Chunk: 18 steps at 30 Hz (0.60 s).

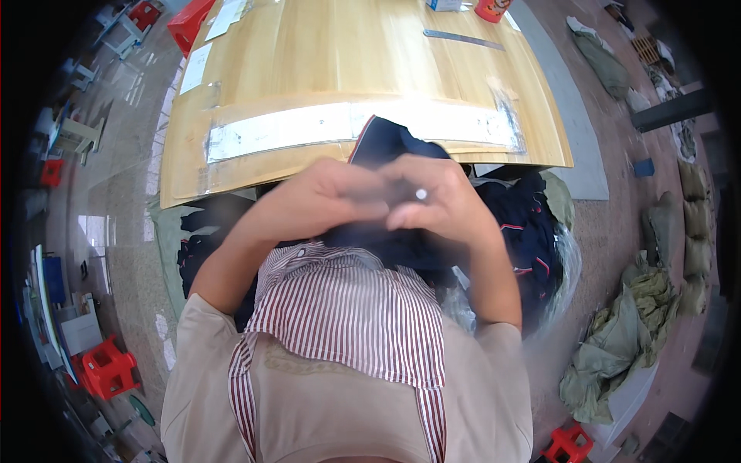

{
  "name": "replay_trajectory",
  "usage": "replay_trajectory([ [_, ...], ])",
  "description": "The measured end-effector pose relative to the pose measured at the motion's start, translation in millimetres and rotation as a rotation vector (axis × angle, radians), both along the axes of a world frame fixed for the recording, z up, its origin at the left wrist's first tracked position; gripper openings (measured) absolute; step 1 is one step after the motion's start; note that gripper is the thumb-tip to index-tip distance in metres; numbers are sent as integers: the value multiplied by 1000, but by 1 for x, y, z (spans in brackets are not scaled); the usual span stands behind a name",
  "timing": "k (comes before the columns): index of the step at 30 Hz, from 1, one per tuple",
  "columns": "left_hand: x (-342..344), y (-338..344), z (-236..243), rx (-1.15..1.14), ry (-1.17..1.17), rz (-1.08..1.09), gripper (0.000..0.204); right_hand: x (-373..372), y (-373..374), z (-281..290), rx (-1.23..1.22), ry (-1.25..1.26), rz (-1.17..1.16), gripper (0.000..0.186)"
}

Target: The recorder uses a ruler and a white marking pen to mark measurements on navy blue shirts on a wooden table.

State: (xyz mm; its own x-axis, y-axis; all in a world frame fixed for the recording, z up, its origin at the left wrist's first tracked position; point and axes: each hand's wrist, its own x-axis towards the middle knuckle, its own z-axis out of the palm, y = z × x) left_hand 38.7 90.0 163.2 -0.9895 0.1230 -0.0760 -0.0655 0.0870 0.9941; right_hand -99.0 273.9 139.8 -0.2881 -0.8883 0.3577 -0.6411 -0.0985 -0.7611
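Observation:
Both hands meet over a navy garment (394, 140) with red-and-white piping, raised at the table's front edge. My left hand (332, 193) reaches in from the left with curled fingers, blurred at the tips. My right hand (440, 185) is closed at the garment, thumb toward the fingers, beside a small white round piece (421, 194). What exactly each pinches is blurred. Below them lies a striped apron (347, 309) on my body.
The wooden table (309, 54) bears white paper strips, a metal ruler (463, 40) and a red cup (492, 8). Navy garments (525, 239) are piled below its edge. Red stools (106, 366) stand at left and lower right; green sacks (617, 347) lie at right.

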Motion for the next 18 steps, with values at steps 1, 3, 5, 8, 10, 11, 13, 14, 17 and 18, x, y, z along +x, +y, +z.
replay_trajectory([
  [1,8,-10,8,115,-8,68,19,-4,3,6,194,10,50,47],
  [3,24,-31,32,490,-84,234,24,-23,22,-3,533,183,-167,41],
  [5,36,-54,25,588,-78,254,34,-39,38,-33,515,91,-224,31],
  [8,57,-75,-7,551,-74,196,44,-39,45,-15,436,-214,-99,24],
  [10,73,-87,-16,597,-47,231,40,-40,48,14,83,-249,48,20],
  [11,81,-90,-17,637,-26,259,35,-41,45,23,-162,-211,151,18],
  [13,92,-98,2,558,179,170,24,-20,15,50,-624,-593,718,19],
  [14,94,-104,16,465,374,53,20,-9,-6,87,-614,-585,1154,30],
  [17,151,-113,21,833,551,-187,29,47,-74,118,-690,-811,1733,29],
  [18,143,-96,37,837,560,-184,29,51,-72,107,-678,-813,1735,29],
])
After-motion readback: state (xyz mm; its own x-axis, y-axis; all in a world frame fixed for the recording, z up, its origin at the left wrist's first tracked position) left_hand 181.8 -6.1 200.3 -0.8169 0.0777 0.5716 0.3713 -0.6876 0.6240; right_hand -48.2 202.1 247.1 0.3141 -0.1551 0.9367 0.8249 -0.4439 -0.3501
